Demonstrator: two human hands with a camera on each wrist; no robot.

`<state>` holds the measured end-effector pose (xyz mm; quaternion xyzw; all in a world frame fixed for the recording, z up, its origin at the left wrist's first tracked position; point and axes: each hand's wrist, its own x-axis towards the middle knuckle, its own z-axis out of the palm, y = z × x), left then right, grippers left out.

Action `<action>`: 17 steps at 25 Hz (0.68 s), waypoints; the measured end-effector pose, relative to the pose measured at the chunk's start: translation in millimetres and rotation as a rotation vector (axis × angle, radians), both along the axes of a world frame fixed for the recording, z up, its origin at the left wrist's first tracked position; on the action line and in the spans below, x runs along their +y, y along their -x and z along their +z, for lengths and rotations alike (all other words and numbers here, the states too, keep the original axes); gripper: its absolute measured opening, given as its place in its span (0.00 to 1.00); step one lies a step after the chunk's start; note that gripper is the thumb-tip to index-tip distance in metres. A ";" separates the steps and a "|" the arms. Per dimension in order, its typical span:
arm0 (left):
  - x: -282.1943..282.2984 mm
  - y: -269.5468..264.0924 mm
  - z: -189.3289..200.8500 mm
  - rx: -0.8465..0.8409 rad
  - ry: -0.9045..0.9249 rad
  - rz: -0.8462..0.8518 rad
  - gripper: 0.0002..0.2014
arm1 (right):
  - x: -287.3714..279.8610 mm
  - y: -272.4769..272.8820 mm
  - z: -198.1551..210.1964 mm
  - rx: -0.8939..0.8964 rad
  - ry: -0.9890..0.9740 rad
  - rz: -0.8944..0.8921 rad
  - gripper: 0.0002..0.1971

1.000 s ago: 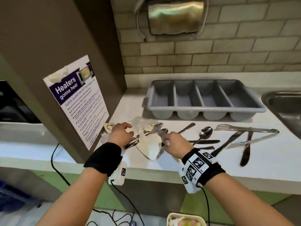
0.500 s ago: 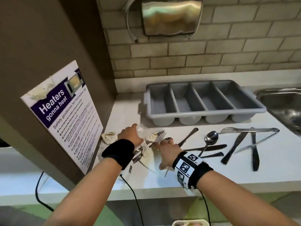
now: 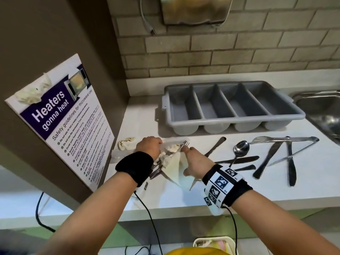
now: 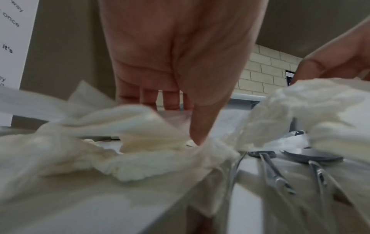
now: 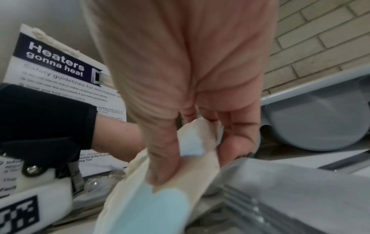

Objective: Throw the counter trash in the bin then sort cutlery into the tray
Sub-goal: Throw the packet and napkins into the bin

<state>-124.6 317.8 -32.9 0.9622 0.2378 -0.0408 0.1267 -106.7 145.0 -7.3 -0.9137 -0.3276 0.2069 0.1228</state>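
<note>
While right hand pinches napkin and left hand grip spreads over tissues, tangled forks risk dragging off bench.

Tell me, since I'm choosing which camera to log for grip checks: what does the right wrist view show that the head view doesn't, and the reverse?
Only the right wrist view shows the right hand's thumb and fingers pinching the flat paper napkin, which carries pale blue patches. Only the head view shows the whole layout: the grey four-slot tray holding no cutlery, knives and a spoon loose on the counter, the sink, and the left hand on the crumpled tissues. Both show the napkin, the tray and the microwave poster.
</note>
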 end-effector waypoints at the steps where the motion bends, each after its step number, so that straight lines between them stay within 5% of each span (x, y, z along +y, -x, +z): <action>1: -0.3 0.2 1.9 -0.025 0.052 0.028 0.16 | -1.6 -1.2 1.3 0.000 -0.026 -0.016 0.37; 7: 3.0 4.7 27.2 -0.241 0.231 0.110 0.17 | -16.0 -3.5 6.9 0.059 -0.213 -0.137 0.23; 15: -30.5 38.7 103.0 -0.648 0.101 0.222 0.16 | -68.4 4.8 28.4 0.024 -0.542 -0.292 0.25; 17: -48.6 45.1 121.3 -0.763 0.192 0.197 0.15 | -90.4 6.2 31.0 0.032 -0.615 -0.355 0.25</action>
